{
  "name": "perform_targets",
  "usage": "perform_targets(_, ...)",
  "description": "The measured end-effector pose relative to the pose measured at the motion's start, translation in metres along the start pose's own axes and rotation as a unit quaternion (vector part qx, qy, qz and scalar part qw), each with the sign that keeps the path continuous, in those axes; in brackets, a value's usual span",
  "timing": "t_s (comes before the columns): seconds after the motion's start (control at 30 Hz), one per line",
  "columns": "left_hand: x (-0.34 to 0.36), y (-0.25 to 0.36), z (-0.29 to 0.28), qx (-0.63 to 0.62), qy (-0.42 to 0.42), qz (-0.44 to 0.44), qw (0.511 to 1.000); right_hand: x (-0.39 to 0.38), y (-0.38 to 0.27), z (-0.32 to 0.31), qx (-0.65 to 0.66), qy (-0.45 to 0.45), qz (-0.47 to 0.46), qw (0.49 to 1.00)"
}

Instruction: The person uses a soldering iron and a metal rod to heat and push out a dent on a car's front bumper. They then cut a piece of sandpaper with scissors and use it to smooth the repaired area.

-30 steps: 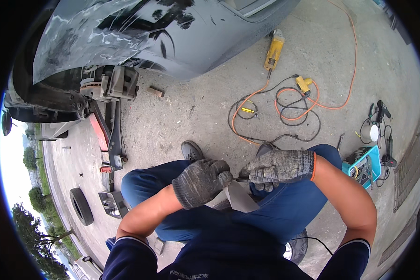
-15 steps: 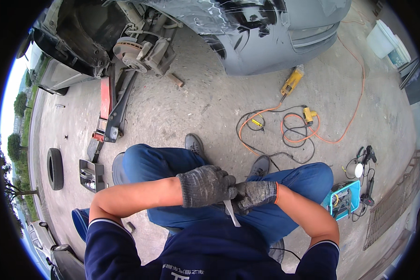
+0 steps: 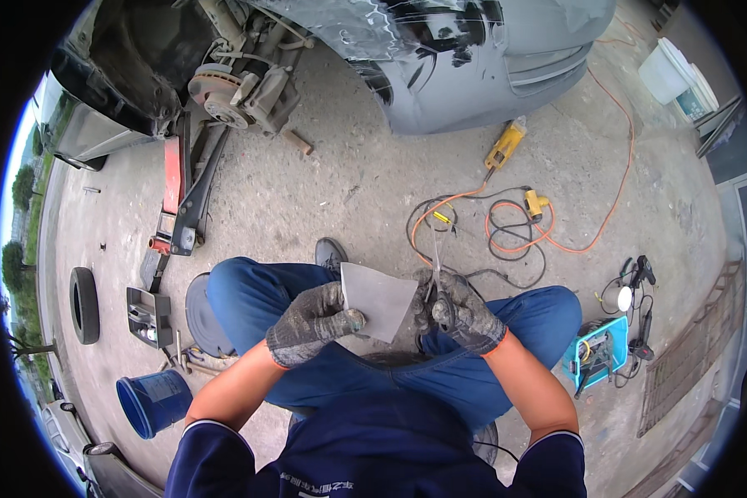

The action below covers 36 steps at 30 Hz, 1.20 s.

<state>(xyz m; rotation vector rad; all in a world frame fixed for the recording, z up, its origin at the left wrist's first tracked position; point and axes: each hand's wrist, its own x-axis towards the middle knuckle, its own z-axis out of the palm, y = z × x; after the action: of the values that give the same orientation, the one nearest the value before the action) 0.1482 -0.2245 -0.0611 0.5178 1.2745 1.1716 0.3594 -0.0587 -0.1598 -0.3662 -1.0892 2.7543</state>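
I sit in grey knitted work gloves. My left hand (image 3: 307, 325) grips a grey, roughly rectangular sheet (image 3: 379, 299) by its lower left part, thumb over its face. Just right of the sheet, my right hand (image 3: 466, 322) is closed on metal scissors (image 3: 436, 267), whose narrow blades point up, away from me; the fingers hide most of the handles. My knees in blue jeans spread out on either side below.
A grey car body panel (image 3: 465, 75) and exposed brake disc (image 3: 214, 108) are ahead; a floor jack (image 3: 173, 170), tyre (image 3: 83, 305) and blue bucket (image 3: 153, 402) lie left. Yellow power tool (image 3: 502, 149), cords, turquoise toolbox (image 3: 596, 349) and white buckets (image 3: 664, 70) sit rightward.
My hands have moved apart. The sheet, earlier mostly hidden between them, now faces up in my left hand, and the scissors show upright in my right hand. The view has tilted.
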Motion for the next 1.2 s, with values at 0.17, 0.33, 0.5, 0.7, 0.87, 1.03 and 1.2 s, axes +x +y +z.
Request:
perform_targets(0.17, 0.01, -0.017, 0.01, -0.028, 0.092, -0.022, 0.995, 0.003, -0.019, 0.028, -0.086, 0.081, -0.101, 0.988)
perform_targets(0.33, 0.007, -0.017, 0.009, 0.089, 0.121, 0.029, 0.988, 0.007, -0.024, 0.044, -0.193, 0.156, -0.083, 0.965)
perform_targets(0.5, 0.007, -0.015, 0.014, 0.076, 0.064, 0.034, 0.994, 0.012, -0.025, 0.045, -0.234, 0.213, -0.077, 0.946)
perform_targets(0.7, 0.018, -0.023, -0.002, 0.27, 0.107, 0.151, 0.945, 0.011, -0.028, 0.057, -0.279, 0.216, -0.088, 0.932)
perform_targets(0.87, 0.025, -0.03, -0.001, 0.179, 0.155, 0.071, 0.969, 0.013, -0.025, 0.059, -0.345, 0.235, -0.099, 0.903)
perform_targets(1.03, 0.027, -0.036, -0.023, -0.223, -0.023, 0.063, 0.973, 0.013, -0.032, 0.047, -0.174, 0.286, -0.208, 0.919)
perform_targets(1.2, 0.025, -0.046, -0.016, -0.279, -0.02, 0.021, 0.96, 0.013, -0.027, 0.045, -0.08, 0.278, -0.232, 0.929)
